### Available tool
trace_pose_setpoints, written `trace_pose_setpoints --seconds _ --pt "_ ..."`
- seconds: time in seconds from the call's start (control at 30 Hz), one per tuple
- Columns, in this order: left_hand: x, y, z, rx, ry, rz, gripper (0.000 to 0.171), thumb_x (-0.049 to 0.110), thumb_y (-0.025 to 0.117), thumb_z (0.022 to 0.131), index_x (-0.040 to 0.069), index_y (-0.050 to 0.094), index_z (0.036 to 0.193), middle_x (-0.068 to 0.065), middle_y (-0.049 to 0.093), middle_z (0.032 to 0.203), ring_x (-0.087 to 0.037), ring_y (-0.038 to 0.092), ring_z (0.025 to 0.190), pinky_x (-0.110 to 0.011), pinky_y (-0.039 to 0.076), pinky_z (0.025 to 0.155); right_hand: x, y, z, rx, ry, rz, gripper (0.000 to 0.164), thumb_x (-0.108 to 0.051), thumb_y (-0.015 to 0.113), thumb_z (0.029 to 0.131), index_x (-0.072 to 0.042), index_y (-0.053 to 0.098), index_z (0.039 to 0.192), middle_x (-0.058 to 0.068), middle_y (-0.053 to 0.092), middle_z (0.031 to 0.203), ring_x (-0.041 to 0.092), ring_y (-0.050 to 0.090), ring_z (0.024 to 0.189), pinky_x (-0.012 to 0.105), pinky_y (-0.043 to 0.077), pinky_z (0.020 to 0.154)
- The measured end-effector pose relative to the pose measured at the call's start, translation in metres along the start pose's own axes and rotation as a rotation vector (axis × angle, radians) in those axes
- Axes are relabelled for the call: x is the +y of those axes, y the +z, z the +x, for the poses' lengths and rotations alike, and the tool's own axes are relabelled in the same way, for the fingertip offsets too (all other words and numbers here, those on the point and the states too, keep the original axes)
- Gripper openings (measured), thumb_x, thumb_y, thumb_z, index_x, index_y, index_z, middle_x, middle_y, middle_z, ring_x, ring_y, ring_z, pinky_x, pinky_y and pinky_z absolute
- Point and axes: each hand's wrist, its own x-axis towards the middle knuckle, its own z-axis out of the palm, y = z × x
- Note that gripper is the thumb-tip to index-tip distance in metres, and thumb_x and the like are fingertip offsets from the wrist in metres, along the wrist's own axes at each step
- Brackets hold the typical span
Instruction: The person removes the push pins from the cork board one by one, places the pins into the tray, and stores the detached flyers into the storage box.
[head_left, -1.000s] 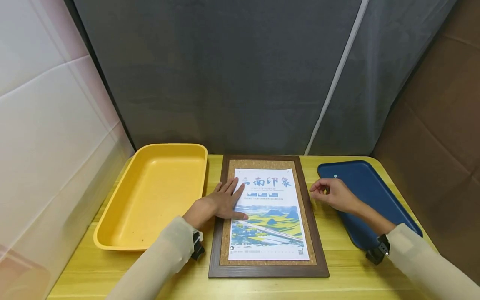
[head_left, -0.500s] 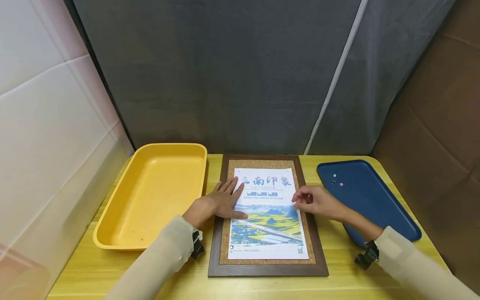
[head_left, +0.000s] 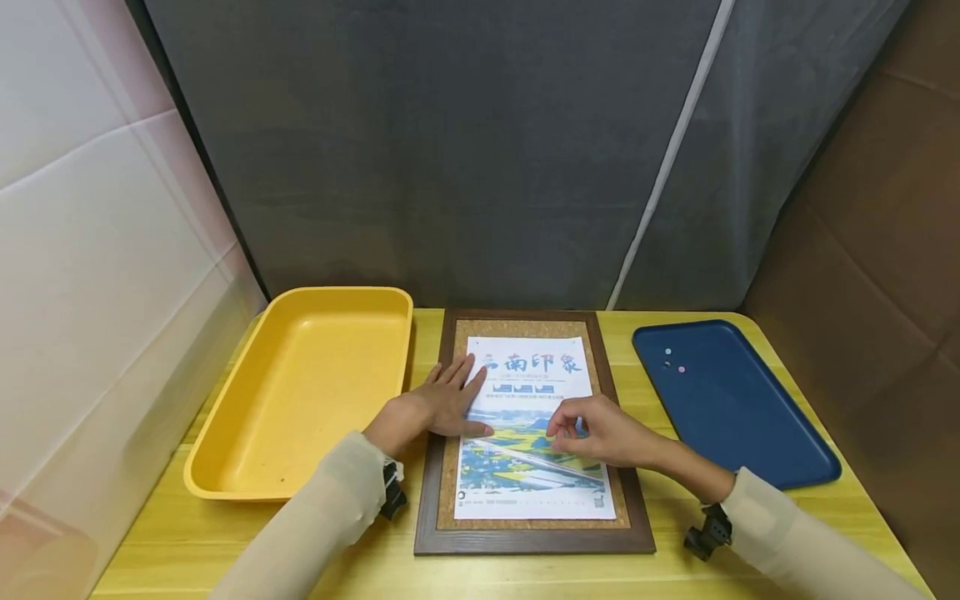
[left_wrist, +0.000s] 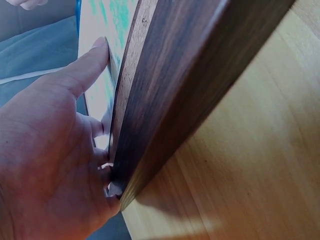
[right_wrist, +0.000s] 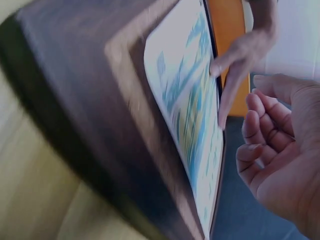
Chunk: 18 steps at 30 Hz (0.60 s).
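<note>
A printed poster (head_left: 510, 467) with a blue and yellow landscape lies on a cork board (head_left: 540, 328) in a dark wooden frame (head_left: 532, 543). Small dots, apparently tacks, mark its top corners. My left hand (head_left: 442, 406) rests with fingers spread across the poster's left edge; in the left wrist view its thumb (left_wrist: 90, 65) lies over the paper. Above the poster's right half hovers my right hand (head_left: 596, 429), apart from the paper. Its thumb and index fingertip (right_wrist: 256, 97) meet in the right wrist view, pinching a tiny pale bit, apparently a thumbtack, mostly hidden.
To the right is a blue tray (head_left: 750, 417) with a white tack (head_left: 668, 352), a pink tack (head_left: 682, 369) and a small dark spot. A deep yellow tray (head_left: 322, 400) stands left of the board. Cloth walls enclose the wooden table (head_left: 360, 575).
My right hand has moved left and toward me, from the blue tray's edge to over the poster's lower right part. More of the blue tray shows now. My left hand stays in place.
</note>
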Motion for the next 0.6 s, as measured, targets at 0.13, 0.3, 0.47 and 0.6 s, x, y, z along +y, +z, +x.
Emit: trace_pose_setpoints --seconds 0.13,0.3,0.47,0.6 --pt "0.000 0.000 0.001 0.004 -0.004 -0.014 0.106 0.071 0.055 0.098 0.012 0.006 0.172 -0.016 -0.008 0.178 -0.034 -0.006 0.165 -0.057 0.002 0.131 -0.011 0.013 0.007 -0.036 0.034 0.024 0.006 -0.003 0.079 0.094 -0.006 0.077 0.099 -0.010 0.067 0.081 0.001 0.054 0.073 0.025 0.052 0.064" --pt "-0.001 0.001 0.001 0.006 -0.012 -0.005 0.106 0.071 0.056 0.098 0.014 0.006 0.172 -0.015 -0.008 0.178 -0.033 -0.006 0.165 -0.056 0.002 0.131 -0.022 0.029 0.014 -0.061 0.074 0.034 0.006 -0.004 0.078 0.094 -0.007 0.078 0.099 -0.011 0.068 0.083 0.000 0.057 0.073 0.024 0.054 0.065" --pt "-0.001 0.002 0.002 0.014 -0.013 -0.001 0.106 0.071 0.057 0.098 0.013 0.008 0.172 -0.016 -0.006 0.178 -0.034 -0.005 0.165 -0.056 0.003 0.131 -0.029 0.044 0.021 -0.091 0.094 0.029 0.005 -0.006 0.078 0.095 -0.008 0.078 0.100 -0.011 0.067 0.082 -0.002 0.057 0.071 0.022 0.054 0.065" --pt "-0.001 0.002 0.002 0.016 -0.013 0.001 0.106 0.071 0.056 0.098 0.013 0.008 0.172 -0.016 -0.006 0.178 -0.034 -0.005 0.165 -0.056 0.003 0.131 -0.032 0.054 0.025 -0.103 0.098 0.034 0.006 -0.005 0.078 0.095 -0.008 0.078 0.100 -0.011 0.067 0.082 -0.003 0.055 0.071 0.020 0.053 0.064"
